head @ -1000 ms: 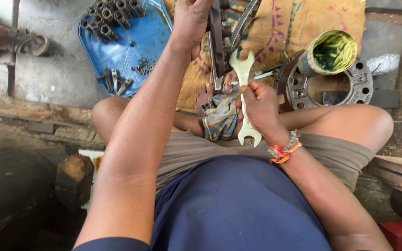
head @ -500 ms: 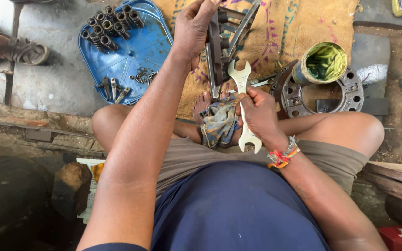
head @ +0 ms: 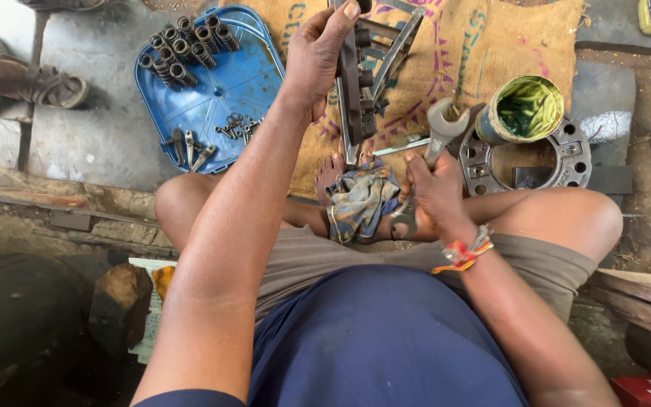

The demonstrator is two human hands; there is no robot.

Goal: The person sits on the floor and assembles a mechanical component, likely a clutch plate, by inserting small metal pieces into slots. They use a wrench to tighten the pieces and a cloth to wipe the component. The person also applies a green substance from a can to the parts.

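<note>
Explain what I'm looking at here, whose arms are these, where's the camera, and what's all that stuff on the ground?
The camera sits on a person's head, looking down at their own arms and crossed legs. The left hand grips a long dark metal assembly standing over a burlap sack. The right hand holds a double-ended spanner beside a patterned rag. On the ground lie a blue tray of springs and small parts, a tin of green grease, and a round metal flange.

Floor: grey concrete slab, cracked and dusty; burlap sack spread over it; dirt ground at right; daylight, even
</note>
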